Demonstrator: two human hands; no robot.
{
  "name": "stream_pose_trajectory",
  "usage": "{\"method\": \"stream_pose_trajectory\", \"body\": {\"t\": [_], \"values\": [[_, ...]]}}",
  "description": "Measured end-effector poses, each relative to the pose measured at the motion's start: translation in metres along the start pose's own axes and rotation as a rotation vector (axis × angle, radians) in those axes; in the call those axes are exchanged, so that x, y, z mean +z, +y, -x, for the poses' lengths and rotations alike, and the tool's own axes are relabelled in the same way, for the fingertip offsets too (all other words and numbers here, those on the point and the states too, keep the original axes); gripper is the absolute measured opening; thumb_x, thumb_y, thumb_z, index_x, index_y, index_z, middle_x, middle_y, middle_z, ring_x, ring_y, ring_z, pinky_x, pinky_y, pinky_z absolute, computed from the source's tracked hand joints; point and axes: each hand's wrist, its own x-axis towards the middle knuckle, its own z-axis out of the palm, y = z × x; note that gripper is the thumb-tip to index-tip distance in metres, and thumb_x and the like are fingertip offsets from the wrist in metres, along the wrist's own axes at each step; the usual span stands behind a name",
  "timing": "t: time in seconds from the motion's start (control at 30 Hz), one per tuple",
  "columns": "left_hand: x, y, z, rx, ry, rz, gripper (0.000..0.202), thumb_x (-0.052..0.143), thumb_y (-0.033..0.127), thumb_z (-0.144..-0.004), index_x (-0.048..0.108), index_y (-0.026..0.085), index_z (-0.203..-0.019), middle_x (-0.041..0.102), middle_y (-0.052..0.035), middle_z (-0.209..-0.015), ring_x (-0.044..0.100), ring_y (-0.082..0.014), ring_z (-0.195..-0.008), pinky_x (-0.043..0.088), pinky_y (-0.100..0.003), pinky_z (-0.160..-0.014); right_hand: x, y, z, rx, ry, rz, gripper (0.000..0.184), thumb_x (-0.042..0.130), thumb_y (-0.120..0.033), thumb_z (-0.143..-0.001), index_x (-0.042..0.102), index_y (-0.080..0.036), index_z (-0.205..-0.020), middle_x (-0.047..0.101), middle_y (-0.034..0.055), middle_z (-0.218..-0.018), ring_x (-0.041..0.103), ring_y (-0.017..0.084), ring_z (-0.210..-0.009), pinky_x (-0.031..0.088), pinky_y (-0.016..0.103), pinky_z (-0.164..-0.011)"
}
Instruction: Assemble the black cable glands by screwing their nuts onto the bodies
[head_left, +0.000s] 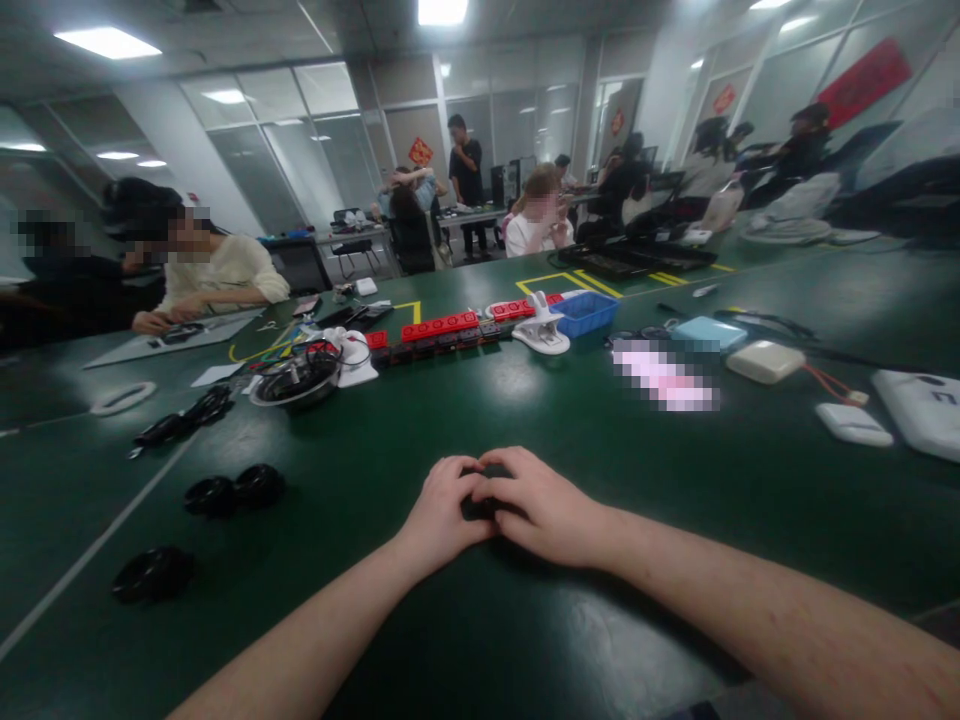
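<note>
Both my hands rest together on the dark green table (525, 420), near its front middle. My left hand (444, 510) and my right hand (541, 505) are closed around one small black object (480, 500). Only a sliver of it shows between the fingers, so I cannot make out what it is. To the left lie two black round parts (234, 490) side by side. A third black round part (152, 574) sits nearer the table's left front.
A bowl of cables (296, 382), red power strips (439, 328), a blue basket (585, 312) and white boxes (765, 360) lie further back. Black cables (184, 415) lie at left. Other people sit at the table's left side and far end.
</note>
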Motion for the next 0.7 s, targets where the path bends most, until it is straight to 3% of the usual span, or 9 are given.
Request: {"method": "stream_pose_trajectory", "body": {"t": [0.23, 0.37, 0.7], "values": [[-0.0005, -0.0006, -0.0014, 0.019, -0.002, -0.009, 0.025, 0.07, 0.019, -0.063, 0.062, 0.02, -0.086, 0.052, -0.0047, -0.103, 0.045, -0.0252, -0.1, 0.038, -0.04, -0.088, -0.0032, -0.0029, -0.002, -0.064, 0.023, -0.031, 0.012, 0.055, -0.013, -0.075, 0.064, -0.018, -0.08, 0.05, 0.0071, -0.11, 0.042, 0.02, -0.106, 0.035, 0.037, -0.091], [0.0018, -0.0035, -0.0016, 0.029, 0.006, -0.032, 0.027, 0.07, 0.022, -0.063, 0.061, 0.02, -0.088, 0.052, -0.0048, -0.103, 0.045, -0.0255, -0.1, 0.037, -0.041, -0.088, -0.003, -0.005, -0.0015, -0.07, 0.069, -0.002, 0.015, 0.051, -0.014, -0.077, 0.062, -0.016, -0.067, 0.053, 0.0072, -0.102, 0.044, 0.02, -0.101, 0.037, 0.037, -0.088], [0.0035, -0.0034, -0.0008, 0.059, 0.024, -0.039, 0.031, 0.074, 0.032, -0.063, 0.062, 0.02, -0.089, 0.053, -0.0036, -0.098, 0.047, -0.0231, -0.094, 0.039, -0.039, -0.086, 0.0011, -0.0007, -0.0004, -0.031, 0.143, 0.229, 0.024, 0.042, -0.02, -0.084, 0.062, -0.015, -0.071, 0.055, 0.0083, -0.094, 0.045, 0.021, -0.095, 0.035, 0.042, -0.09]]}}
